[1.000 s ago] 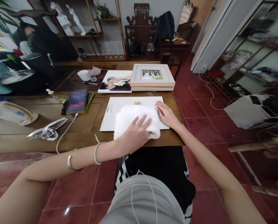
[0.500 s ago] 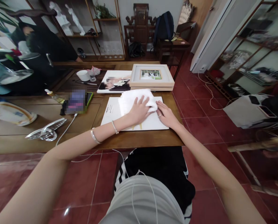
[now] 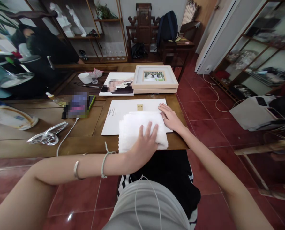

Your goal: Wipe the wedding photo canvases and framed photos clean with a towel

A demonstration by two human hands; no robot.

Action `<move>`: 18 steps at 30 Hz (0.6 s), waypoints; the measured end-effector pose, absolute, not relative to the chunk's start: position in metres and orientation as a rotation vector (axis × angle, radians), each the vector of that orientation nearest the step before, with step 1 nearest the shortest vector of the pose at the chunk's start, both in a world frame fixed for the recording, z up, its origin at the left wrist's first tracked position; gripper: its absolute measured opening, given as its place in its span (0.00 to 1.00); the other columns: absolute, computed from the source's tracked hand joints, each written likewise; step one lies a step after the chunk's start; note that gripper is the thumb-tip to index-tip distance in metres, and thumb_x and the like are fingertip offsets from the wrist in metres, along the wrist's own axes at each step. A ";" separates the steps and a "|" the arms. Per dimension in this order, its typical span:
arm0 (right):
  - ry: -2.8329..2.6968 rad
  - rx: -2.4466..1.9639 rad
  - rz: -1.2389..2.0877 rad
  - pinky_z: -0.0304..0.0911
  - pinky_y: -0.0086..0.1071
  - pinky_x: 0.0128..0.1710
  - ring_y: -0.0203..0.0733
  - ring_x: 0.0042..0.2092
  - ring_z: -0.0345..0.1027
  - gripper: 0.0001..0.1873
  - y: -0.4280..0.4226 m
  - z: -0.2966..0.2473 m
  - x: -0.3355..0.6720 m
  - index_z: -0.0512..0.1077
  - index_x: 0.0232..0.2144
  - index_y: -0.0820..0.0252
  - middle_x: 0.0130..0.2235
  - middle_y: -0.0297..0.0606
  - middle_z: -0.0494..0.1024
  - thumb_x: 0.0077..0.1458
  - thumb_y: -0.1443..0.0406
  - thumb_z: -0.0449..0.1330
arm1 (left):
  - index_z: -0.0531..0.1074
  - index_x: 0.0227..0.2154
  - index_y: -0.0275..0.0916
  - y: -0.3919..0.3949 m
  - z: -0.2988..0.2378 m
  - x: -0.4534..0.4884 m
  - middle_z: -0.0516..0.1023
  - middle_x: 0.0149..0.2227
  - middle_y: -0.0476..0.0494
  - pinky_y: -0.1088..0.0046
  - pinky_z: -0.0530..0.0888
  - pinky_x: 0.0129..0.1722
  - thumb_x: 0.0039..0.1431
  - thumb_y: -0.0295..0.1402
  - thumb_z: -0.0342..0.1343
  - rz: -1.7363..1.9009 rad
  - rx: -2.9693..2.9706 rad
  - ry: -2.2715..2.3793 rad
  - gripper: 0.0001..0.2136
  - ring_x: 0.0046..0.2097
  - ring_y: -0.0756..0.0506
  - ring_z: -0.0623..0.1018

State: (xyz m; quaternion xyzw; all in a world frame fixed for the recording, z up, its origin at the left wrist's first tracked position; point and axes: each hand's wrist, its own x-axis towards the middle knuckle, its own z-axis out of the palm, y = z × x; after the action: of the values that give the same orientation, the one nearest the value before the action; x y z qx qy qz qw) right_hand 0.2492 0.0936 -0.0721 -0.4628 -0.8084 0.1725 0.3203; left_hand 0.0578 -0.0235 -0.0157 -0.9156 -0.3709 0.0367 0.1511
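A folded white towel (image 3: pixel 135 127) lies over the front half of a white panel (image 3: pixel 111 124) and reaches down to the table's front edge. My left hand (image 3: pixel 144 143) presses on the towel from above, fingers spread and flat. The panel has small printed text on its left side and a little gold-coloured hanger plate (image 3: pixel 139 107) near its far edge. My right hand (image 3: pixel 169 117) rests on the panel's right edge beside the towel, fingers stretched out, with a ring on one finger.
Behind the panel are a photo print (image 3: pixel 117 83) and stacked light-wood picture frames (image 3: pixel 155 76). To the left on the wooden table (image 3: pixel 85 140) lie a phone (image 3: pixel 77 104) with a white cable and a silver winged object (image 3: pixel 48 133). A white cup (image 3: pixel 85 77) stands further back.
My left hand has slid the towel toward me over the panel, uncovering the hanger plate. The right hand stays on the panel's right edge.
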 end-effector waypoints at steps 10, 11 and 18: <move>-2.127 -1.206 0.471 0.50 0.54 0.68 0.51 0.69 0.52 0.23 0.095 -0.070 0.249 0.69 0.57 0.58 0.64 0.44 0.67 0.61 0.66 0.50 | 0.76 0.51 0.38 0.024 0.004 0.053 0.59 0.67 0.33 0.46 0.66 0.59 0.68 0.33 0.48 0.179 -2.735 -1.143 0.16 0.67 0.28 0.60; -2.126 -1.194 0.478 0.50 0.54 0.68 0.51 0.69 0.52 0.23 0.095 -0.070 0.249 0.69 0.57 0.58 0.64 0.44 0.67 0.60 0.66 0.51 | 0.75 0.53 0.38 0.039 0.003 0.054 0.59 0.68 0.33 0.45 0.65 0.59 0.68 0.35 0.47 0.177 -2.747 -1.176 0.17 0.67 0.27 0.59; -1.892 -1.265 0.594 0.57 0.53 0.64 0.52 0.63 0.63 0.26 0.092 -0.064 0.250 0.64 0.59 0.56 0.61 0.46 0.71 0.59 0.64 0.54 | 0.68 0.60 0.36 0.125 -0.005 0.059 0.57 0.68 0.33 0.48 0.58 0.63 0.72 0.42 0.39 0.037 -2.846 -1.318 0.23 0.69 0.32 0.55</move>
State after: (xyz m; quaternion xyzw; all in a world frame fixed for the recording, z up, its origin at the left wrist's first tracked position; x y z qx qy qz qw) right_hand 0.2503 0.0915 -0.0644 -0.4963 -0.7426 0.2330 0.3846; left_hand 0.0592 0.1245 -0.0047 -0.9074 -0.4201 0.0119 0.0026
